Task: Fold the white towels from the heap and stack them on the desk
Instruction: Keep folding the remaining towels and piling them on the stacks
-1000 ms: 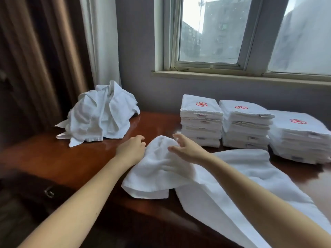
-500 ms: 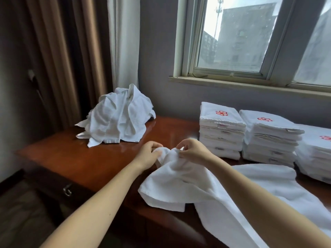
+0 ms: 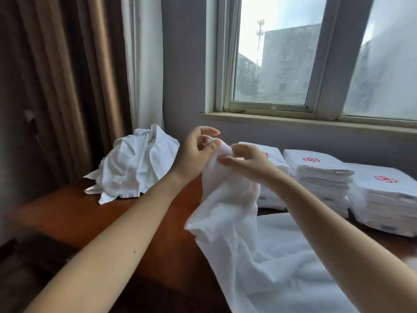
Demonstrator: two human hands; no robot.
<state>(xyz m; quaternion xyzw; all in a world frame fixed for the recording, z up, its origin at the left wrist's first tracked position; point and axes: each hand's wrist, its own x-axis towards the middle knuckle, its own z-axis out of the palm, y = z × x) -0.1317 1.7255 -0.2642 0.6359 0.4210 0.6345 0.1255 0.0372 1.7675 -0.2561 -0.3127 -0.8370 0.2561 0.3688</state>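
Judging from what lies on the worktop (image 3: 140, 222), the person seems well past the middle of the job. Three folded stacks stand side by side along its far edge, toward the right: the first stack (image 3: 274, 154) partly hidden behind the hands, the middle stack (image 3: 320, 175) and the right stack (image 3: 383, 195). Each is several towels high, with square corners and a small red emblem stitched on the top piece. What is left is the heap (image 3: 135, 163) at the far left corner, a crumpled mound of thin white cloth with hemmed edges sticking out. How many pieces it holds cannot be told.

One towel (image 3: 230, 199) is in work and not yet folded. The left hand (image 3: 198, 152) and the right hand (image 3: 246, 161) are raised close together above the middle of the worktop. Each pinches the bunched top of the towel between thumb and fingers, while the left forefinger stays lifted clear. From there the cloth hangs in soft, thick folds, looking like looped terry. It spreads loosely across the right part of the worktop and down toward its near edge. The wood beneath is dark red-brown and glossy.
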